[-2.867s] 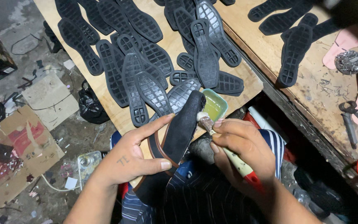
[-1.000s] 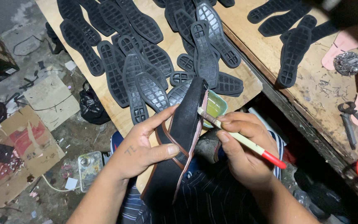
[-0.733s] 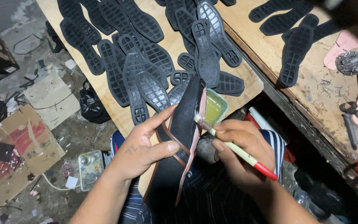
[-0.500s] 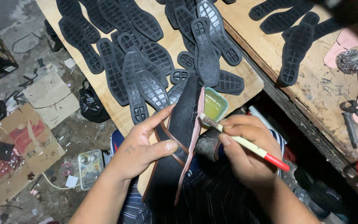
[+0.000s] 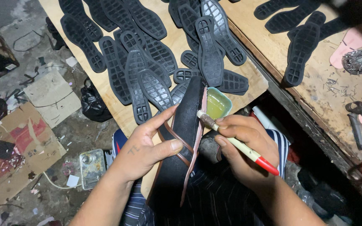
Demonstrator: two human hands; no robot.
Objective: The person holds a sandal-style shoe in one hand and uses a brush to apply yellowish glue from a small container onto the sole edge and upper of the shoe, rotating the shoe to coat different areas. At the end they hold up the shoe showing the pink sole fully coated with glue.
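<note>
brush (image 5: 235, 142) tip moved up the sandal (image 5: 185, 138) edge, toward the glue bowl (image 5: 218, 104)

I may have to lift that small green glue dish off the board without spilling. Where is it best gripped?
Grip the green glue dish by its right rim, coming from the open board edge; the black sandal blocks its left, rubber soles crowd behind.

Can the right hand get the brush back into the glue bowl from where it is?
Probably yes. The right hand holds the brush with its tip just below the green glue bowl; the open bowl sits close beside the sandal, with nothing between.
</note>
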